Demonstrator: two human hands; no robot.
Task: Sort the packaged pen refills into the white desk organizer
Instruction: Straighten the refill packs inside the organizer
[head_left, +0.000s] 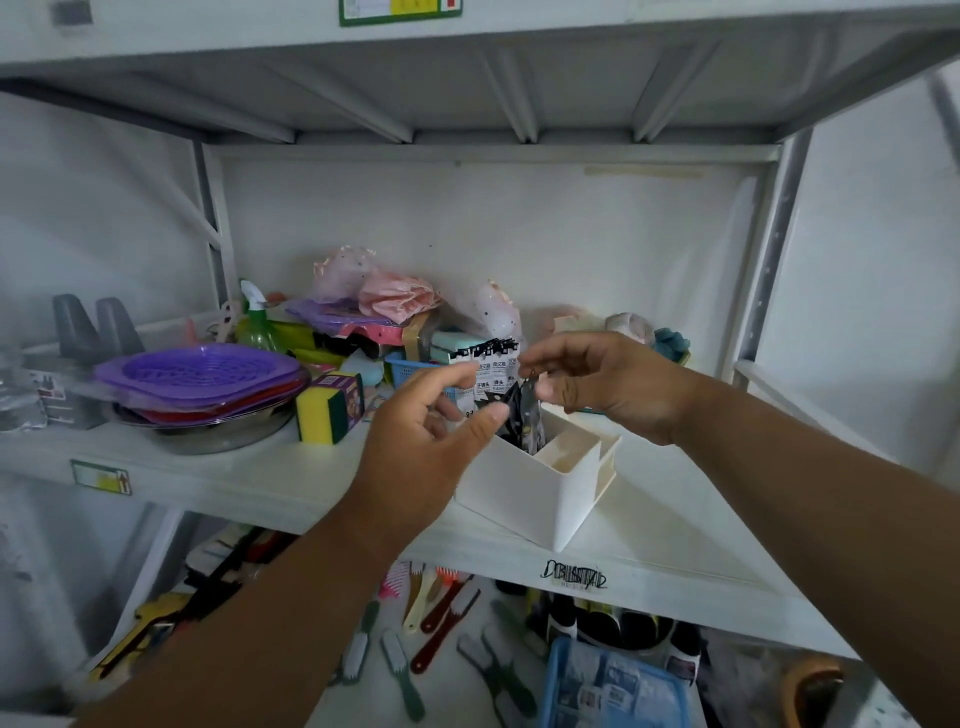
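A white desk organizer (550, 488) with several compartments stands on the middle shelf. Several packaged pen refills (491, 371) with white and black labels stand upright in its back compartment. My right hand (602, 387) pinches the top of a dark refill packet (524, 415) that hangs down into the organizer. My left hand (431, 436) hovers at the organizer's left side with fingers loosely curled, thumb near the dark packet, holding nothing that I can see.
To the left are a yellow-green sponge (324, 410), purple baskets (200, 374) on a metal bowl, a green spray bottle (257, 322) and a blue basket (410, 371). Brushes (441, 613) and a blue tray (618, 686) lie on the shelf below.
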